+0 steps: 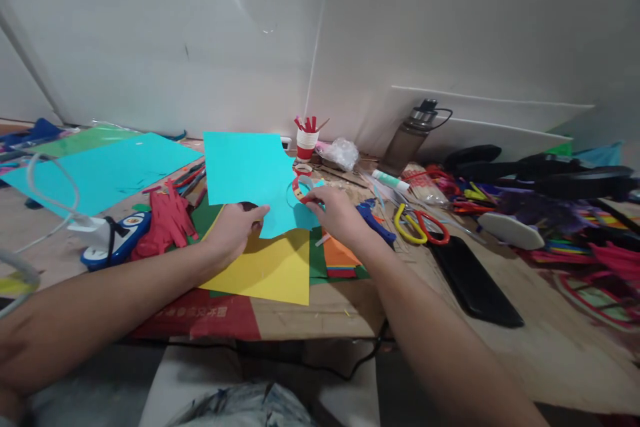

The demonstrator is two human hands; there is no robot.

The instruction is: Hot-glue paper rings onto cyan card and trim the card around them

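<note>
Pale panels point(165, 47) stand at the far side of a cluttered tabletop point(560, 367). Near the middle, the left hand point(235, 230) pinches a cyan sheet point(243, 170) by its near edge, over a yellow sheet point(270, 280); the right hand point(334, 209) pinches a small red curved item point(297, 191) at the cyan sheet's right side. Probably light, springy and easily creased, it suits gentle holding by 2 edges.

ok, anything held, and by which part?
Left hand: blue paper, by its lower cut edge. Right hand: small red ring, apparently by its right side.
</note>
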